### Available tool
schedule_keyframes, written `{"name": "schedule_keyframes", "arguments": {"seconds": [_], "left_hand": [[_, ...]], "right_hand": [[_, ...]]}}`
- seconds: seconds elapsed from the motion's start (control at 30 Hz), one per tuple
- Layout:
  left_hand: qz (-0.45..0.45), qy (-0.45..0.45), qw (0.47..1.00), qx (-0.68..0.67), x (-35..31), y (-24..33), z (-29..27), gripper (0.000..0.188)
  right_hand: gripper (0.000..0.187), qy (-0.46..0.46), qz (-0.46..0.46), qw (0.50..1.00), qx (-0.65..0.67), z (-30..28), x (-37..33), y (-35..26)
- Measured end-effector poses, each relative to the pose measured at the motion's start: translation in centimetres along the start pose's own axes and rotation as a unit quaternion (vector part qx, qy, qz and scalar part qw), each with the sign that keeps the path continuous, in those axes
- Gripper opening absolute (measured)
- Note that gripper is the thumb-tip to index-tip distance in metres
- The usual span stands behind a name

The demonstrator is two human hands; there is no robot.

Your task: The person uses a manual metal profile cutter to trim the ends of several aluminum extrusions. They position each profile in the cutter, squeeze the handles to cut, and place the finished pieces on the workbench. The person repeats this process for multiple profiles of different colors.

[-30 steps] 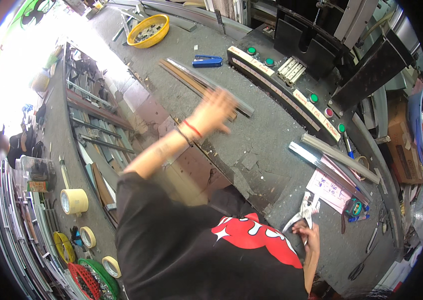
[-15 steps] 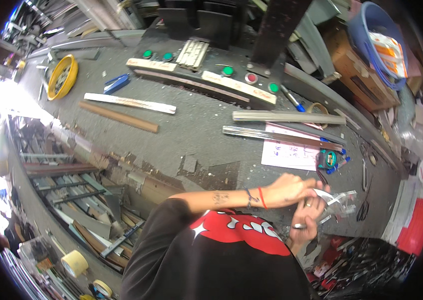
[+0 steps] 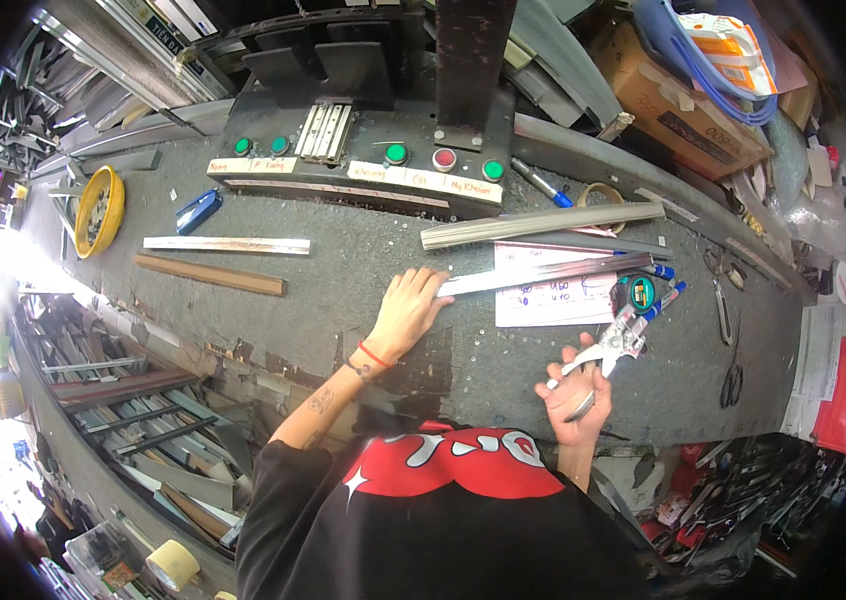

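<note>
My left hand (image 3: 410,312) has its fingers closed on the near-left end of a shiny silver metal strip (image 3: 533,275). That strip lies slantwise over a sheet of paper (image 3: 553,308) with handwriting on it. In my right hand (image 3: 579,400) is a silver hand tool (image 3: 623,338) with plier-like handles, its head pointing away from me toward the right. The exact kind of tool cannot be made out. Just beyond its head sit a green-and-black tape measure (image 3: 639,292) and blue markers (image 3: 671,300). A pale grooved strip (image 3: 543,226) lies behind the silver one.
A control box (image 3: 353,183) with green and red buttons stands at the back. To the left lie a brown strip (image 3: 209,273), another silver strip (image 3: 227,245), a blue stapler-like tool (image 3: 199,212) and a yellow bowl (image 3: 100,212). Scissors (image 3: 732,382) rest at the right.
My hands have come apart. The left moved left and forward onto the silver strip's end; the right, holding the tool, shifted slightly left and away from me. The view has turned somewhat.
</note>
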State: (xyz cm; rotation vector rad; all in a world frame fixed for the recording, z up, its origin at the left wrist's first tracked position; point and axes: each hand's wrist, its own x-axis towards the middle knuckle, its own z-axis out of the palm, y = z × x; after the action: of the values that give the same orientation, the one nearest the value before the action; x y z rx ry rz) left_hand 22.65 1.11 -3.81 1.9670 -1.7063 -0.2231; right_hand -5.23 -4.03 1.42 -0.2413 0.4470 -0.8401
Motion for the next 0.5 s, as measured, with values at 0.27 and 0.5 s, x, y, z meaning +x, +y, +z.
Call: {"name": "schedule_keyframes", "arguments": {"seconds": [0.27,0.5], "left_hand": [[0.034,0.056,0.994,-0.087,-0.3,2.3,0.1,0.023],[0.068,0.043,0.995,-0.052,-0.1,1.9,-0.8,0.009]], "right_hand": [[0.053,-0.002,0.119,0.981,-0.152,1.5,2.2,1.9],[0.055,-0.023,0.105,0.959,-0.264,1.8,3.7,3.9]]}}
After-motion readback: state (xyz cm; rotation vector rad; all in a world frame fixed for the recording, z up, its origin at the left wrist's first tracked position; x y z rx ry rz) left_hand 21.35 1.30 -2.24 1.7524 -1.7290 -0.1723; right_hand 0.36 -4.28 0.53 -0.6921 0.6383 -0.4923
